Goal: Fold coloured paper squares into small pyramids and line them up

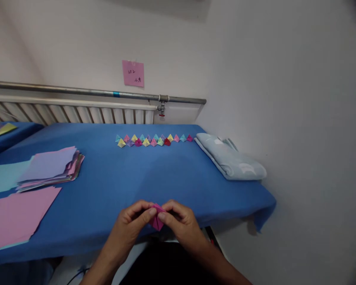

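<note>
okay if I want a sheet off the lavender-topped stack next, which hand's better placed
Probably the left hand: the lavender-topped stack lies on that side, and the right hand is farther off. Both hold the pink folded paper, so the right should keep it.

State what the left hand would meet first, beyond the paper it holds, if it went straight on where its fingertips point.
Most likely the right hand, whose fingertips face the left hand across the folded magenta paper; exact depth is hard to judge.
</note>
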Action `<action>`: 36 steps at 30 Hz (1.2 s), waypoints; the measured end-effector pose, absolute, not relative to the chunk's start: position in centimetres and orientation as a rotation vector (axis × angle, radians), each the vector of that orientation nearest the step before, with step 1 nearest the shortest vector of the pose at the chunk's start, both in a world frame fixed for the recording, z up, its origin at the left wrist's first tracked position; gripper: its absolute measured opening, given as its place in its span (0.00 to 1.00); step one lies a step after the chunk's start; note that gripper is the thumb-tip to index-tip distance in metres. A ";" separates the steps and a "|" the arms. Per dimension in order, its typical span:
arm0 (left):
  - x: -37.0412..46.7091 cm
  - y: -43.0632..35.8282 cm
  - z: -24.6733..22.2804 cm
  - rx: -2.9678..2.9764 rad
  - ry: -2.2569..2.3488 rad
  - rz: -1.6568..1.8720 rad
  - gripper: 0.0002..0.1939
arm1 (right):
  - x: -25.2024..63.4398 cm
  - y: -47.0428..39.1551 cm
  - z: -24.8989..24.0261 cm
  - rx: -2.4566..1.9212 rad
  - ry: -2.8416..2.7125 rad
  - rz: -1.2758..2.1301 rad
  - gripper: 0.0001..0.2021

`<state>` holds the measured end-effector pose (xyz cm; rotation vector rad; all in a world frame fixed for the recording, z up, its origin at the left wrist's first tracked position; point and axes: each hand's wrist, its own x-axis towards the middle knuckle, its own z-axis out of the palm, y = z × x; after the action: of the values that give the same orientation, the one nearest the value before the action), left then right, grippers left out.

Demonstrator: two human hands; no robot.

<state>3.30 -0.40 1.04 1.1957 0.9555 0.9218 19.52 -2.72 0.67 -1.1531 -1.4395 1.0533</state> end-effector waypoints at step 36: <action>3.3 -0.2 0.4 1.239 1.129 0.948 0.14 | 18.8 -2.2 0.6 -1.251 -1.470 1.113 0.09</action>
<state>3.28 -0.24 0.38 1.2388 1.1291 0.9482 18.80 -2.15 0.59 -1.2511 -1.4704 1.1126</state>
